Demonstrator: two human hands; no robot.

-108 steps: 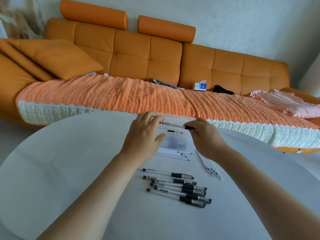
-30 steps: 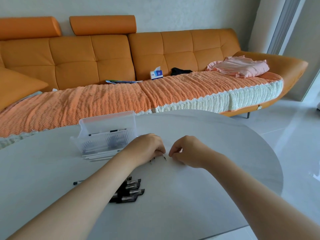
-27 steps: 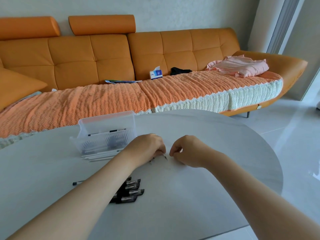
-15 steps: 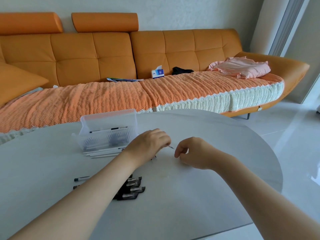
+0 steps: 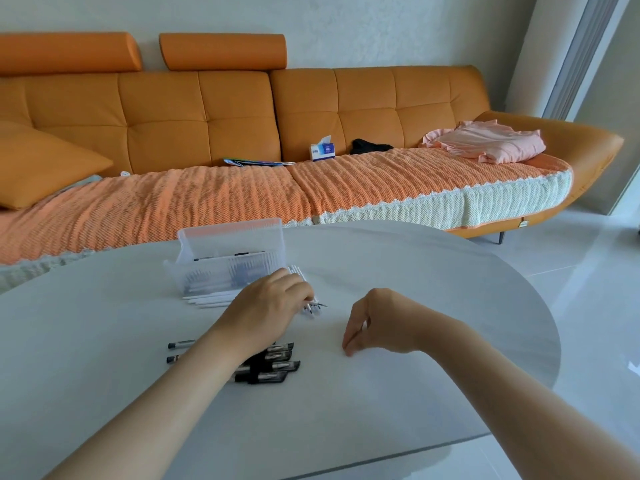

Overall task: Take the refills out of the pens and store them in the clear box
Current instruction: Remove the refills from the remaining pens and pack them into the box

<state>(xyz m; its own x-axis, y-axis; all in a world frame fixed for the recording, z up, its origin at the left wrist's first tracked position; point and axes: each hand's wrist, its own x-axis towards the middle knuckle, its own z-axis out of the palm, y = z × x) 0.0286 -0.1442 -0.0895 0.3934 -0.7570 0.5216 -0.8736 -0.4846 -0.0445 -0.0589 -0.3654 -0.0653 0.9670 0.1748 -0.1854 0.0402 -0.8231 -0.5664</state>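
Indoors, at a round grey worktop (image 5: 450, 306), a person's left hand (image 5: 270, 306) curls its fingers over a small bundle of refills (image 5: 311, 309), their dark tips poking out to the right, just in front of the clear box (image 5: 228, 237). The right hand (image 5: 381, 323) rests apart from it, loosely curled and holding nothing, fingertips touching the worktop. The box stands open, lid upright, with thin refills inside; white tubes (image 5: 204, 301) lie along its front. Black-capped pens (image 5: 273, 367) cluster partly under the left forearm. An orange sofa (image 5: 207, 109) fills the background.
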